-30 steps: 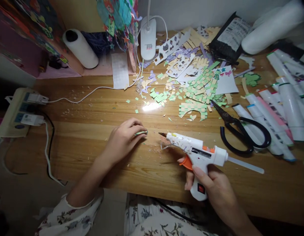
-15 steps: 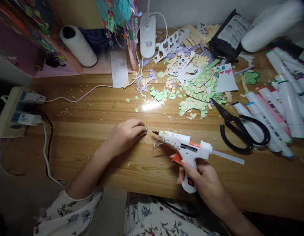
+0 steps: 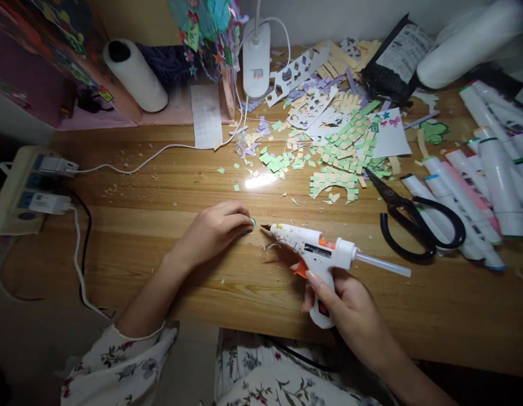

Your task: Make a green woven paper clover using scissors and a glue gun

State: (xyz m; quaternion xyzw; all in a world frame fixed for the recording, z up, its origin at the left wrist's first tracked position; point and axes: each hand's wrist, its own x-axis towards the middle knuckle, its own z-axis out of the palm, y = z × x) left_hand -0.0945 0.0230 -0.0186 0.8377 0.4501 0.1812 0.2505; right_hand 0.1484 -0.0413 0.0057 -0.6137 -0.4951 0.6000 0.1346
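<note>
My right hand (image 3: 346, 304) is wrapped round the handle of a white hot glue gun (image 3: 312, 248), its fingers at the orange trigger. A clear glue stick (image 3: 383, 264) pokes out of the gun's back end. The dark nozzle points left, close to the fingertips of my left hand (image 3: 216, 231). Those fingertips pinch a small green-edged piece (image 3: 253, 222) just above the table; most of it is hidden by the fingers, so its kind cannot be made out. Thin strings of glue hang under the nozzle.
Black-handled scissors (image 3: 417, 225) lie to the right beside several white markers (image 3: 502, 186). Woven green and yellow paper strips (image 3: 346, 149) and scraps cover the back of the wooden table (image 3: 130, 225). A power strip (image 3: 18, 192) with plugs and cables stands at left, near a decorated box (image 3: 176, 115).
The glue gun in my right hand has shifted slightly left, its nozzle nearer the piece in my left fingers. My left hand has barely moved.
</note>
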